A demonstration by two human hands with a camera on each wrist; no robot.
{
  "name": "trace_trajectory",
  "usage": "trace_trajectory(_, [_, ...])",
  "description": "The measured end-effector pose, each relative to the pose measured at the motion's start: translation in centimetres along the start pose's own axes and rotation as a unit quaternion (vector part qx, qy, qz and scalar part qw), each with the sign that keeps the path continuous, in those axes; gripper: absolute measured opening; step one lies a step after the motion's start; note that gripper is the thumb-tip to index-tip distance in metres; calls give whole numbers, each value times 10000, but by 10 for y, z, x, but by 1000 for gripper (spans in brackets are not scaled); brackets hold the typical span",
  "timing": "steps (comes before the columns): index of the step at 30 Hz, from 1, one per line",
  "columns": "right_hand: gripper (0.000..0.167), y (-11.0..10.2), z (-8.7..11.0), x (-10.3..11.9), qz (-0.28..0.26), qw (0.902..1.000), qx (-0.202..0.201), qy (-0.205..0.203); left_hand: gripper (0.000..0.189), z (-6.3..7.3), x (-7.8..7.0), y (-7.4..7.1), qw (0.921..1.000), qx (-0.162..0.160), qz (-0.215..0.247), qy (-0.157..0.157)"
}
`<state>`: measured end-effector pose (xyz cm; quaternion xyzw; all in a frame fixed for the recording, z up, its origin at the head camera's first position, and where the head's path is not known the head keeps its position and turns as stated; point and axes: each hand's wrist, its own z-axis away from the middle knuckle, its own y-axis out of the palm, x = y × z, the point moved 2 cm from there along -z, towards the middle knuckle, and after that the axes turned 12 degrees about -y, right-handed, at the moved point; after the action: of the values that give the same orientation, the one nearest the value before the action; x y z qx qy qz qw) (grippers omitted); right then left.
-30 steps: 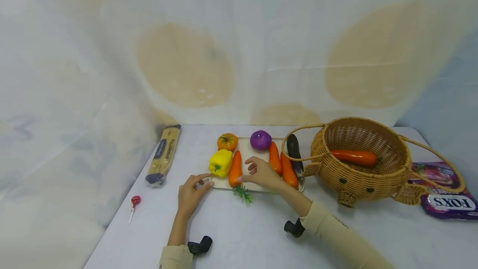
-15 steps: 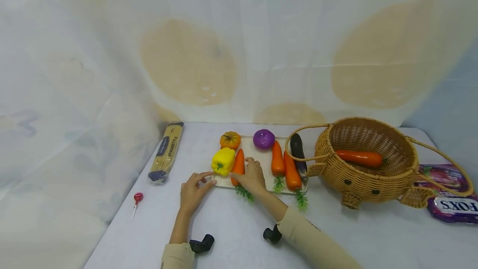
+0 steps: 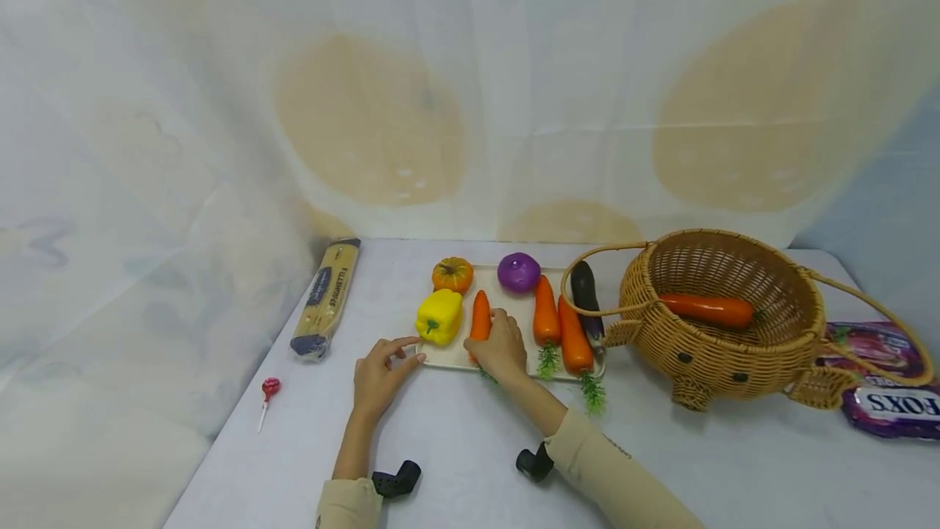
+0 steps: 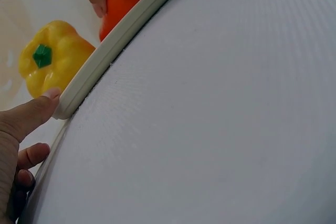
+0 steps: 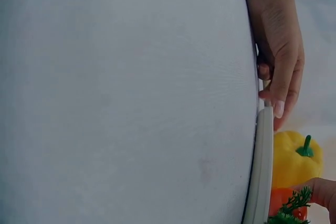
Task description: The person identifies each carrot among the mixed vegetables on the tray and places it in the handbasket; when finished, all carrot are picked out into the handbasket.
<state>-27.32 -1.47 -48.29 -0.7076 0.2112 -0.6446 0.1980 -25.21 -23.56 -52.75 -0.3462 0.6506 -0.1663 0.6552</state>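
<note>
On the beige tray (image 3: 448, 359) my right hand (image 3: 503, 349) holds an orange carrot (image 3: 481, 317) near its thick end, thumb on the left side and fingers on the right. The carrot's green leaves (image 5: 294, 205) show in the right wrist view. At the tray's near left corner, my left hand (image 3: 382, 374) pinches the rim between thumb and fingers. A yellow bell pepper (image 3: 439, 317) stands just beyond that corner, also filling the left wrist view's upper left. Behind it sits a small orange pumpkin (image 3: 452, 274). A purple onion (image 3: 518, 273) lies at the tray's back.
Two more carrots (image 3: 546, 313) and an eggplant (image 3: 585, 296) lie at the tray's right end. A wicker basket (image 3: 723, 362) with a carrot inside stands right, its handle overhanging the tray. A purple FOX'S bag (image 3: 892, 405), spaghetti pack (image 3: 325, 296) and red lollipop (image 3: 271, 387) lie farther out.
My right hand has reached left to the carrot beside the pepper, taken hold of it and shifted it slightly right, away from the pepper. My left hand has stayed at the tray corner.
</note>
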Motion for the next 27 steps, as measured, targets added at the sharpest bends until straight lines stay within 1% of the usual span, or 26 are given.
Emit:
trace_trajectory(6, [66,-2,2,-3,65,9999,-76,114,28,0,1,1,9999,49,-80,-85])
trace_trajectory(8, [65,-4,3,-4,7,9998,-144,104,28,0,2,1,9999,47,-93,-98])
trace_trajectory(11, [64,-9,4,-5,-196,9995,-252,31,28,-1,2,1,9999,29,-111,-80])
trace_trajectory(15, [62,-23,7,-5,-621,9974,-345,-153,28,-1,1,1,9999,47,-81,-42])
trace_trajectory(18, [63,-36,9,0,-1031,9939,-243,-298,28,-2,1,0,10000,70,-46,14])
trace_trajectory(21, [64,-48,10,6,-1403,9892,-7,-425,28,-2,0,-1,10000,70,-29,28])
trace_trajectory(27, [61,-72,9,17,-1713,9818,416,-712,28,-1,1,-1,10000,69,17,-67])
